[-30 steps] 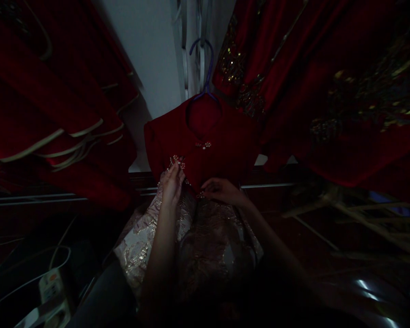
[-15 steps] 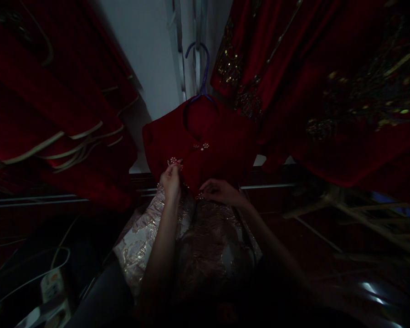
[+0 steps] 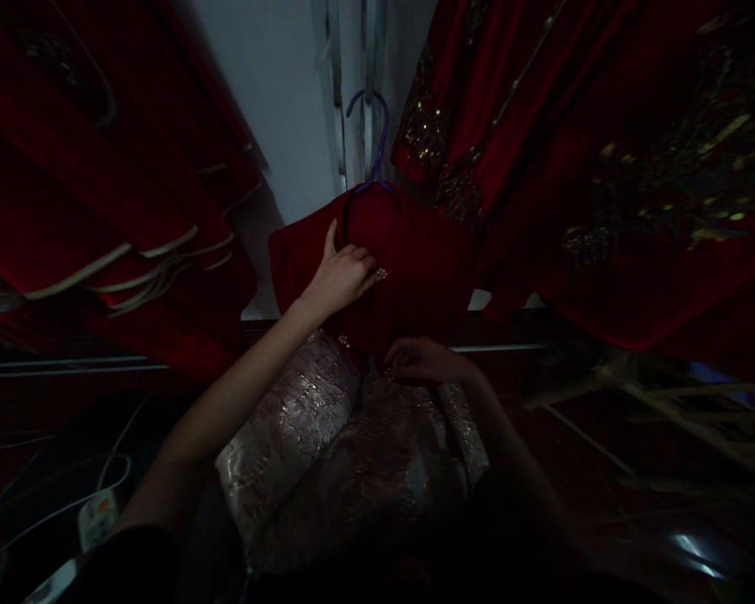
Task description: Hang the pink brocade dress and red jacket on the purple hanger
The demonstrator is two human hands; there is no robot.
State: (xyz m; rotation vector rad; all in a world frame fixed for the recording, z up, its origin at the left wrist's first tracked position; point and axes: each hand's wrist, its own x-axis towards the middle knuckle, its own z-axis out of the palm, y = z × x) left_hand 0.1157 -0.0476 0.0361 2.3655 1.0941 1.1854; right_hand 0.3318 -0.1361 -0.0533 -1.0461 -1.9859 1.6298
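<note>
A sleeve-folded or short red top hangs on a purple hanger in front of me, over a shiny pale brocade skirt. Small beaded flower-shaped fasteners run down its front. My left hand reaches across the chest, little finger lifted, thumb and forefinger pinched at the upper beaded fastener. Another beaded fastener shows on the left front edge below. At the lower right front edge, my right hand has its fingers curled in on the top beside a dim fastener. Darkness hides its fingertips partly.
Red garments with pale piping hang at left; red garments with gold sequins hang at right. A wooden rack stands at lower right. A white power strip with a cable lies at lower left.
My left hand has left the lower left fastener and moved up and right to the upper one. My right hand stays near the lower edge. The view has shifted slightly.
</note>
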